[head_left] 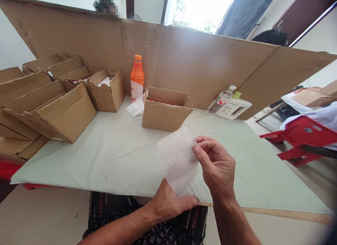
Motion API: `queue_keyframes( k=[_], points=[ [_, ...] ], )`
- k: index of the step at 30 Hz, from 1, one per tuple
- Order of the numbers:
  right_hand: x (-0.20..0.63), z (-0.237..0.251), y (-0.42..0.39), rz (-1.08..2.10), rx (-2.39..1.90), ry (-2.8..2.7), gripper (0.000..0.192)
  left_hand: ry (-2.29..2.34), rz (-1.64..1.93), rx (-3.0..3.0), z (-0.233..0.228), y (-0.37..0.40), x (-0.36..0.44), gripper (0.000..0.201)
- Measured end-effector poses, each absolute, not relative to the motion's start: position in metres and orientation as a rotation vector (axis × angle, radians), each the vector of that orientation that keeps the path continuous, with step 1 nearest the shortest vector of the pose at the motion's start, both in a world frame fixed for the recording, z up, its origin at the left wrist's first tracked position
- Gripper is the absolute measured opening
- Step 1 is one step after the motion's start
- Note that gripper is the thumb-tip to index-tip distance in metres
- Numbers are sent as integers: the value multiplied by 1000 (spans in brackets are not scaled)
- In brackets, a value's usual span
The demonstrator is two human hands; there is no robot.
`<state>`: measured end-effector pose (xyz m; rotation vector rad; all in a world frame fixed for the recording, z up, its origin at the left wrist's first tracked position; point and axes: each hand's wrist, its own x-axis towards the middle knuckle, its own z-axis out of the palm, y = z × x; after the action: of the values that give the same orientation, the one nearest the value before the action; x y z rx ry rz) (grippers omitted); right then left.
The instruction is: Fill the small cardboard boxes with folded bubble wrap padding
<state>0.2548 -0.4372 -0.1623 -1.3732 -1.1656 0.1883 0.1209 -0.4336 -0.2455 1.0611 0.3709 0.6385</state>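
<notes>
A sheet of clear bubble wrap (176, 157) is held upright over the near edge of the pale table (105, 150). My left hand (168, 203) grips its lower edge from below. My right hand (214, 164) pinches its upper right edge between thumb and fingers. Beyond the wrap, an open small cardboard box (164, 110) stands on the table.
Several open cardboard boxes (63, 111) are stacked at the left. An orange bottle (137, 77) and a plastic bag (135, 106) sit behind the box. A clear bottle (221, 99) and a white jug (234, 108) lie at the right against a tall cardboard wall (205, 62). Red chair (302, 136) far right.
</notes>
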Motion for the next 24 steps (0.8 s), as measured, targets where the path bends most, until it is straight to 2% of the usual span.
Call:
queue_keyframes(
  k=[2, 4, 7, 14, 19, 24],
  points=[
    [257, -168, -440, 250, -1380, -1189, 23, 398, 655, 954, -250, -437, 118, 49],
    [268, -174, -441, 330, -1390, -1223, 21, 379, 606, 898, -257, -437, 106, 42],
    [288, -178, -437, 435, -1380, -1238, 22, 342, 513, 850, -269, -433, 77, 42],
    [299, -189, -378, 508, -1077, -1290, 19, 447, 556, 774, -270, -431, 33, 45],
    [325, -239, -351, 479, -1491, -1446, 17, 553, 483, 620, -292, -458, 25, 52],
    [325, -264, -395, 465, -1582, -1474, 23, 615, 455, 475, -313, -482, 12, 50]
  ],
)
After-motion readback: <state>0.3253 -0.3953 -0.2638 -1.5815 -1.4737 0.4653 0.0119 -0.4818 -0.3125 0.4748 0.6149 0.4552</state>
